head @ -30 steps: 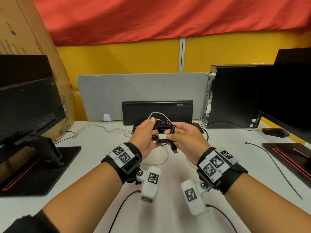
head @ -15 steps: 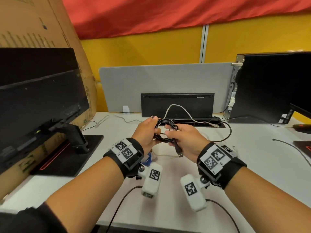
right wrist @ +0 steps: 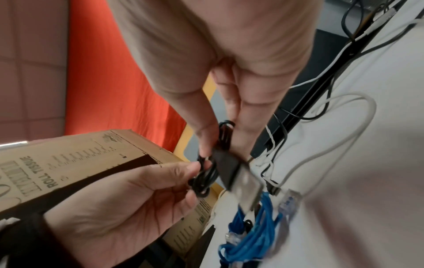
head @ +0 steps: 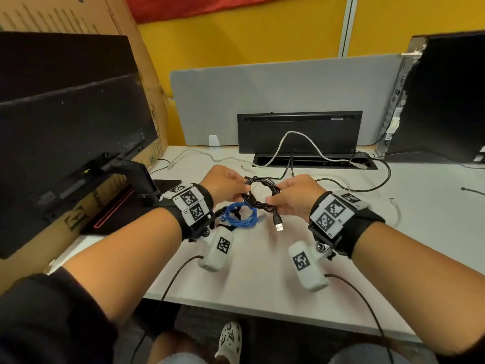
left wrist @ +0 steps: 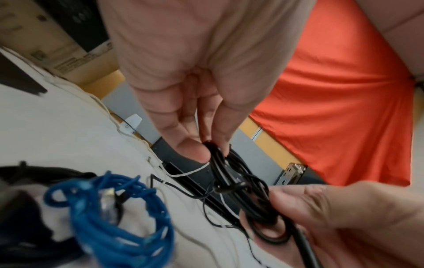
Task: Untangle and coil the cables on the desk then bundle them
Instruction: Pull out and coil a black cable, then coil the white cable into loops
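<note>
Black cable coil (head: 259,191) pinched by left hand (head: 223,185) and right hand (head: 296,196) fingers; carton (right wrist: 69,166) reads "ROLL TISSUE".

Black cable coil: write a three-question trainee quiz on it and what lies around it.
1. True or false: the black cable coil rests flat on the desk.
2. Which hand has a grip on the coil? A) left hand only B) right hand only C) both
3. Fill in: the coil lying on the desk below the hands is the ____ cable.

Key:
1. False; both hands hold it above the desk.
2. C; each pinches one side.
3. Blue. The USB plug dangling from the black coil hangs beside it.
</note>
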Tool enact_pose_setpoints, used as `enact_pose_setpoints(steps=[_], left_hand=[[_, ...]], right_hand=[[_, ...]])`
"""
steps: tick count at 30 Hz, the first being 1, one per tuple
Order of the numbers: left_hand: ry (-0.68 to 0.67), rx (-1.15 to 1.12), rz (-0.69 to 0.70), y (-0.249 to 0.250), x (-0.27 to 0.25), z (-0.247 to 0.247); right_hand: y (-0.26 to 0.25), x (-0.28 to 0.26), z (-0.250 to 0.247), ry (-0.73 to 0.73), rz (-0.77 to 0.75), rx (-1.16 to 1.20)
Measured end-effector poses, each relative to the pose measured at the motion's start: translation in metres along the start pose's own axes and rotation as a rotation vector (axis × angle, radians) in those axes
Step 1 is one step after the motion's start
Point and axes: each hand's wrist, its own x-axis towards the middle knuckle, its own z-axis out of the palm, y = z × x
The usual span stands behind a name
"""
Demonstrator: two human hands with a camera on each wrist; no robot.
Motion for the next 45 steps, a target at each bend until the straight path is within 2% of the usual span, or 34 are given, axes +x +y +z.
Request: enact_pose_setpoints(steps=[4, 8, 12, 14, 17, 24, 27, 31, 35, 38, 42, 45], left_hand=[[-0.023, 0.114, 0.010, -0.012, 0.001, 0.005], [-0.053, 0.248, 0.011, -0.019, -0.001, 0.012], [-0.096, 0.408, 0.004, -0.022, 0.000, 0.013], [-0.101, 0.491, 0.007, -0.021, 0.002, 0.013], [-0.086, 0.639, 0.039, -0.019, 0.004, 0.015], [-0.016, 0.747, 0.135, -0.013, 0.004, 0.026], [-0.008, 0.681, 0.247, -0.003, 0.004, 0.037], [-0.139, 0.667, 0.360, 0.013, 0.005, 0.058], [-0.263, 0.781, 0.361, 0.020, 0.009, 0.086], [-0.340, 0.882, 0.344, 0.022, 0.010, 0.109], [-0.344, 0.848, 0.383, 0.030, 0.015, 0.125], [-0.311, 0.718, 0.460, 0.040, 0.022, 0.120]], right_hand=[[0.012, 0.008, 0.006, -0.122, 0.087, -0.141], [0.019, 0.008, 0.005, -0.129, 0.156, -0.258], [0.013, 0.009, -0.007, -0.082, 0.163, -0.462], [0.010, 0.009, -0.014, -0.054, 0.112, -0.616], [0.010, 0.012, -0.027, -0.018, -0.032, -0.970], [0.021, 0.026, -0.039, -0.082, -0.081, -1.269], [0.022, 0.032, -0.042, -0.072, -0.083, -1.305], [0.028, 0.033, -0.045, -0.102, -0.114, -1.331], [0.037, 0.033, -0.057, -0.108, -0.205, -1.333], [0.041, 0.034, -0.063, -0.098, -0.205, -1.356], [0.045, 0.034, -0.073, -0.098, -0.269, -1.299], [0.038, 0.032, -0.093, -0.027, -0.360, -1.120]])
